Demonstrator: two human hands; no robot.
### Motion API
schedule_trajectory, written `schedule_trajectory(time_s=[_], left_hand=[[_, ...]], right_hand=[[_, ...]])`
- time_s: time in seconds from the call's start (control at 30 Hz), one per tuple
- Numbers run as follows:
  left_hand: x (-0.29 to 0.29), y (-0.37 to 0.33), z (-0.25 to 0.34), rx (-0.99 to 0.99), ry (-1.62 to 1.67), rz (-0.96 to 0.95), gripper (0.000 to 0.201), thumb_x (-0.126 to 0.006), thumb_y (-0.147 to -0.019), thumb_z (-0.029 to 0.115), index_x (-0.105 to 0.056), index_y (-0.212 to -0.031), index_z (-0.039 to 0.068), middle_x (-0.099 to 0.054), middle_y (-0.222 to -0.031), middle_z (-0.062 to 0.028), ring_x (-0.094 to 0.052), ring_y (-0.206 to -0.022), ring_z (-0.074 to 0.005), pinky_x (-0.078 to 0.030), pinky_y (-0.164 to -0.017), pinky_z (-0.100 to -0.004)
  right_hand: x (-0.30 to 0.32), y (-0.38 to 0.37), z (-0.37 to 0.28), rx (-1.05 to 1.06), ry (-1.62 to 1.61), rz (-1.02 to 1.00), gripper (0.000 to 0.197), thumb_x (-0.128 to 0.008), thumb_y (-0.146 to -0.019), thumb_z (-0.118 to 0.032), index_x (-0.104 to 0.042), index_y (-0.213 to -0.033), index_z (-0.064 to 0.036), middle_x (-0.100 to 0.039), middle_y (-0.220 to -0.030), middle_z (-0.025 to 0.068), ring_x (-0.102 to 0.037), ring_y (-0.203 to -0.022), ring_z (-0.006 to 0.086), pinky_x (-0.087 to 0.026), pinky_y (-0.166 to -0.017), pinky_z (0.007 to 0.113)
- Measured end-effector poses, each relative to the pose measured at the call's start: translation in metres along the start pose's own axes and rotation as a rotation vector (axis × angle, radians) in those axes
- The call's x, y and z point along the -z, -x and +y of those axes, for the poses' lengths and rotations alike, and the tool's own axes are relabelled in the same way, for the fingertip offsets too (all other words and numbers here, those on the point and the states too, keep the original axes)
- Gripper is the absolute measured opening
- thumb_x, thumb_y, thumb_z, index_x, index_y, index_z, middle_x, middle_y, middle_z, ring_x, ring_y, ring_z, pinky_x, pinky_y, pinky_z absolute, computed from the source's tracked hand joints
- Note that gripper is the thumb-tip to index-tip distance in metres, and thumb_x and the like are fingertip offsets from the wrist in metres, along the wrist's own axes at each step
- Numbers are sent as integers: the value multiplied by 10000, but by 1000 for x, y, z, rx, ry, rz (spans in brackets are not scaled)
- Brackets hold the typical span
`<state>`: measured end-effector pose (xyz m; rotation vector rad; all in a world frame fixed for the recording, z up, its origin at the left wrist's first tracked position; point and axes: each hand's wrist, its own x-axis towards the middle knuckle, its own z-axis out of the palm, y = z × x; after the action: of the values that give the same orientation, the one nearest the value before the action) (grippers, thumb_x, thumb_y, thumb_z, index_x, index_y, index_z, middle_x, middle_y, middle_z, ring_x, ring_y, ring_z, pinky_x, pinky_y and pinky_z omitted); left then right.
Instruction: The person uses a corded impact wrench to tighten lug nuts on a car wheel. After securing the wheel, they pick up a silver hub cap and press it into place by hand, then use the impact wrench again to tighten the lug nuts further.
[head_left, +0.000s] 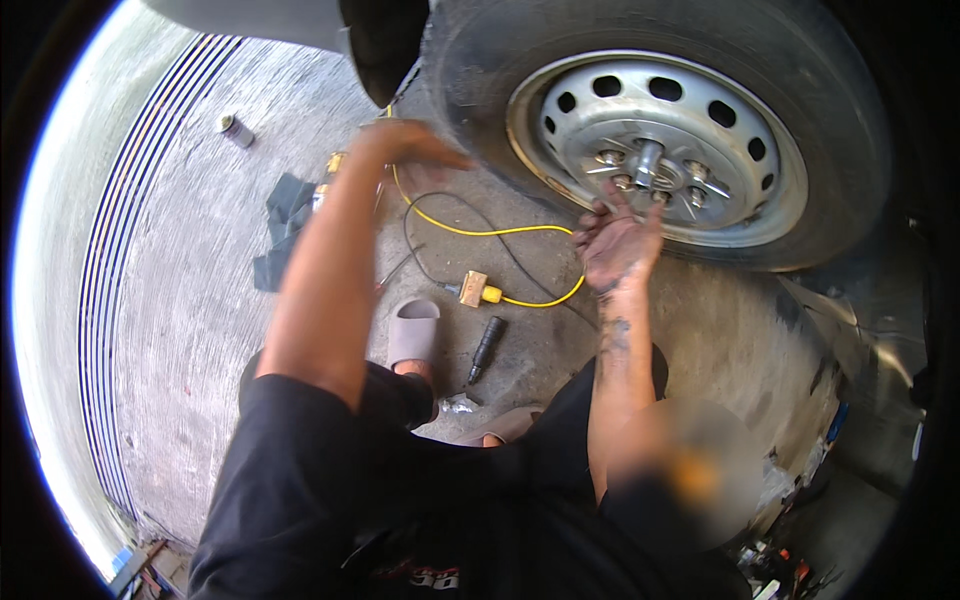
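Note:
A wheel with a silver steel rim [785, 190] and black tyre [840, 130] stands at the upper right. My right hand [620, 245], palm up and smudged dark, reaches the rim's lower hub. Two of its fingers stretch up to the lug nuts [622, 183]; whether they press on them I cannot tell. No tool shows in that hand. My left hand [425, 145] is out to the left of the tyre, above the floor, smeared by motion. Its fingers point right, but their exact shape and anything in them cannot be made out.
A yellow cable [500, 232] and dark cord loop over the concrete to a box-shaped connector [474, 289]. A black cylindrical tool [487, 350] lies by my sandal [414, 332]. Dark cloth [285, 225] and a can [236, 130] lie left, near a floor grate [130, 230].

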<state>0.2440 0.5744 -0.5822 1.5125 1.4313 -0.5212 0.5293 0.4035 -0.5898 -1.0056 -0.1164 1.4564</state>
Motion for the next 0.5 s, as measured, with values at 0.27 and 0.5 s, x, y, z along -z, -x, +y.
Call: schedule_trajectory(time_s=[0.27, 0.5], left_hand=[[-61, -26, -145, 311, -19, 762, 976, -816, -736, 440, -285, -1466, 71, -582, -1310, -286, -580, -1226, -422, -493, -997, -481], [-25, 27, -96, -83, -380, 548, 778, -813, -687, 157, -429, -1360, 88, -651, -1196, -224, -622, -1149, -386, -516, -955, -437]], right_hand=[[61, 33, 95, -33, 1478, -410, 310, -744, -827, -260, -702, -1081, -86, -707, -1040, 135, -686, -952, 285, -536, -820, 393], [53, 18, 90, 263, 1213, -232, 403, -757, -796, -179, -582, -1131, -37, -642, -1134, 186, -630, -1086, 331, -498, -918, 422]])
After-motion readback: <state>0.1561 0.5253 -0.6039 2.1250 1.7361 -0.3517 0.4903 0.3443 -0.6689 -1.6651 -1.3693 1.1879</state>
